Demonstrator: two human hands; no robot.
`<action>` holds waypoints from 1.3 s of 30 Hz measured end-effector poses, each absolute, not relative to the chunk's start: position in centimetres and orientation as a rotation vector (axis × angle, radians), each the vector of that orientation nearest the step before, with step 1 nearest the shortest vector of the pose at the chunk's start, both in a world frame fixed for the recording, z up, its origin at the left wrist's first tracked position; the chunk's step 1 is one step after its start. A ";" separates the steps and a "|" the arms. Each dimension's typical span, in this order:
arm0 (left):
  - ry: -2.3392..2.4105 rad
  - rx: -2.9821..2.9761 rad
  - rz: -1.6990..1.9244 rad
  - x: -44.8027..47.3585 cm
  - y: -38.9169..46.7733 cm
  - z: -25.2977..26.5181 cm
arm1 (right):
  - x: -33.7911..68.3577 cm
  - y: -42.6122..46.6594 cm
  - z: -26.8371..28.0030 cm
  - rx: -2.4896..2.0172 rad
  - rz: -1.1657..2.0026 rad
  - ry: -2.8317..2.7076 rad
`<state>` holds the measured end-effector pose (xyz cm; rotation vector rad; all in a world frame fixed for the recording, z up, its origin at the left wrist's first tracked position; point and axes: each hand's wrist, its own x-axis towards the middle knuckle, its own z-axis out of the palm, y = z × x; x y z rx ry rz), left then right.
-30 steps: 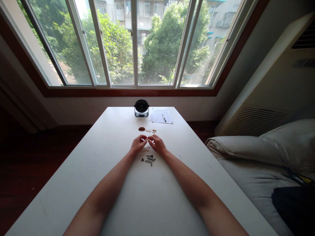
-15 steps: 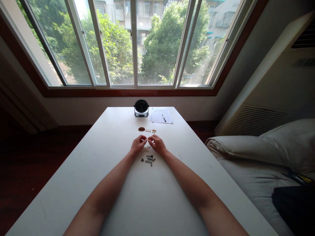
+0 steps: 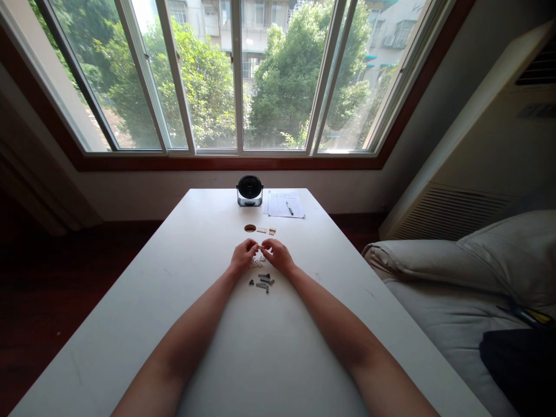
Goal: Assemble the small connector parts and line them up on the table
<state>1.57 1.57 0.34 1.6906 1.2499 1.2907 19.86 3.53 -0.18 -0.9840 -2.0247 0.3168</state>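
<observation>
Narrow fingertip grips of the bare left hand [image 3: 244, 255] and bare right hand [image 3: 278, 255] nearly meet above a smooth white tabletop [image 3: 165, 336].
From the left, a small black piece [image 3: 251, 282] lies on the grip's near side; beyond the grip are a round brown-lined hole [image 3: 250, 228] and a black round-faced device [image 3: 250, 187] on a stand. Small cream plastic-looking pieces [image 3: 256, 264] lie just on the grip's near side, slim grey plastic-looking pieces [image 3: 264, 280] nearer the person; whether the fingertips hold one is too small to tell. Just beyond, a flat cream studded plate [image 3: 262, 230] sits beside a tan studded block [image 3: 272, 231]; farther off, right of the grip, a dark pen [image 3: 289, 207] rests on white paper [image 3: 278, 204].
</observation>
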 end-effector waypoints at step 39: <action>1.249 1.640 1.335 1.7 2.1 -0.4 | 19.8 3.5 -0.2 -0.981 0.328 -2.008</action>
